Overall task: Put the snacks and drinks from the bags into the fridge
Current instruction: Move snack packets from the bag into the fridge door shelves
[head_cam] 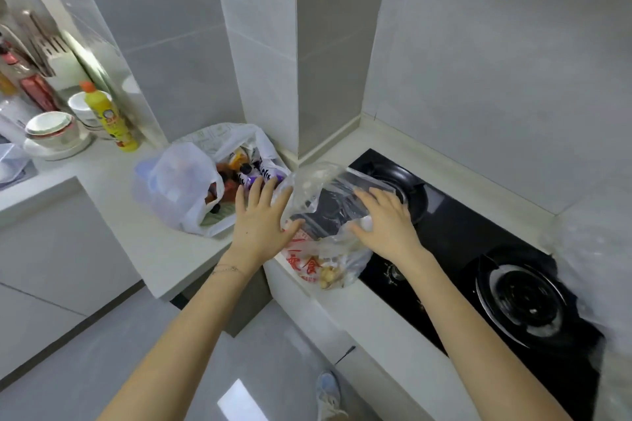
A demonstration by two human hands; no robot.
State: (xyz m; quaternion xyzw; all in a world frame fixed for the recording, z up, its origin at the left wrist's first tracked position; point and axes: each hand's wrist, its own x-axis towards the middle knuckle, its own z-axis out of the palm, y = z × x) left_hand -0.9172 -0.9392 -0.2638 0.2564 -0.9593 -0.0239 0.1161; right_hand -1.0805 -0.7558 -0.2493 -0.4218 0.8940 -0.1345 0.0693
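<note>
A clear plastic bag [319, 191] with red print stands on the counter edge beside the black hob; pale round snacks [331, 275] show through its bottom. My left hand [261, 219] lies flat against the bag's left side, fingers straight. My right hand [383, 220] presses on its right side, fingers spread over the plastic. Behind it, in the corner, a white plastic bag [178, 188] gapes open with dark-capped bottles and purple-and-white packets [253, 174] inside. No fridge is in view.
A black gas hob [455, 249] with two burners fills the counter at right. At far left stand a yellow bottle [109, 120], stacked bowls [53, 133] and a knife rack [48, 51]. Grey floor and a shoe [330, 393] lie below.
</note>
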